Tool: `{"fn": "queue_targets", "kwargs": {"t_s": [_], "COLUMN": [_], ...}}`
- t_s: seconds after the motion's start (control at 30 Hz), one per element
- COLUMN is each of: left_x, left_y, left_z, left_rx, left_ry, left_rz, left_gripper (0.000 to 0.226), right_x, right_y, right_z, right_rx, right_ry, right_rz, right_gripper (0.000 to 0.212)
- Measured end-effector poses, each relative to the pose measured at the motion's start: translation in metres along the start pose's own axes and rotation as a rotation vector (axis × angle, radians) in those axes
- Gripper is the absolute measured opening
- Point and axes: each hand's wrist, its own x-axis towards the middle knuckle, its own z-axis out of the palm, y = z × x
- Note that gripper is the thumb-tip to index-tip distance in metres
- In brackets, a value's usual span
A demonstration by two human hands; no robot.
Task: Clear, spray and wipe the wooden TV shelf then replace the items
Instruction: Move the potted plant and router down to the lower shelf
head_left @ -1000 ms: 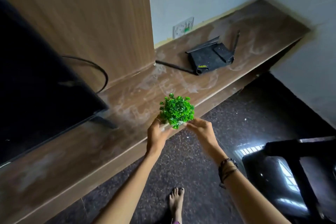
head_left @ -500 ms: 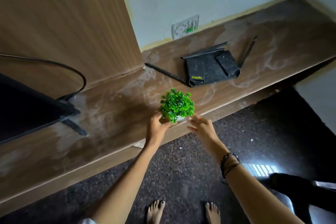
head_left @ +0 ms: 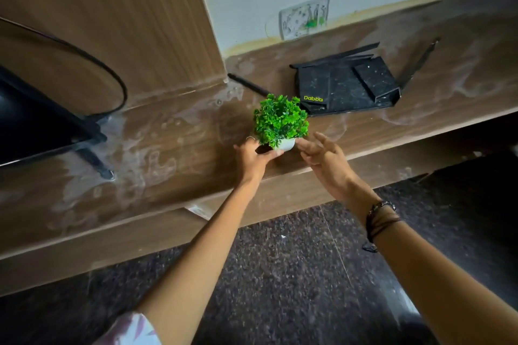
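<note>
One potted plant (head_left: pixel 280 120) upright, left hand (head_left: pixel 252 158) gripping pot.

plant (head_left: pixel 280 119): one
router (head_left: pixel 344 87): one
TV (head_left: pixel 36 123): one
socket (head_left: pixel 304 17): one
hands: two
shelf (head_left: pixel 168 148): one

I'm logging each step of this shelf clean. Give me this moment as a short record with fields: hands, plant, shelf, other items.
left hand: grips the white pot of the plant
right hand: open beside the pot, fingers straight
plant: upright, near the shelf's front edge
shelf: wooden, streaked with whitish smears
router: black, behind the plant, lying on the shelf
TV: at left, on the shelf
</note>
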Motion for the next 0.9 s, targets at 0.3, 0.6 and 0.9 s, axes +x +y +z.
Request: {"fn": "queue_targets", "kwargs": {"t_s": [0.3,0.6,0.9], "left_x": [0.003,0.01,0.003], "left_y": [-0.009,-0.038,-0.041], "left_z": [0.009,0.006,0.005], "left_rx": [0.106,0.353,0.481], "left_ry": [0.059,0.162,0.238], "left_rz": [0.066,0.322,0.512], "left_gripper": [0.045,0.037,0.036], "right_x": [0.013,0.029,0.024], "right_y": [0.019,0.047,0.063], "right_z": [-0.017,-0.022,-0.014], "right_rx": [-0.356,-0.643,-0.964], "right_ry": [-0.052,0.177,0.37], "right_rz": [-0.261,-0.789,-1.09], "right_gripper": [0.05,0.017,0.021]}}
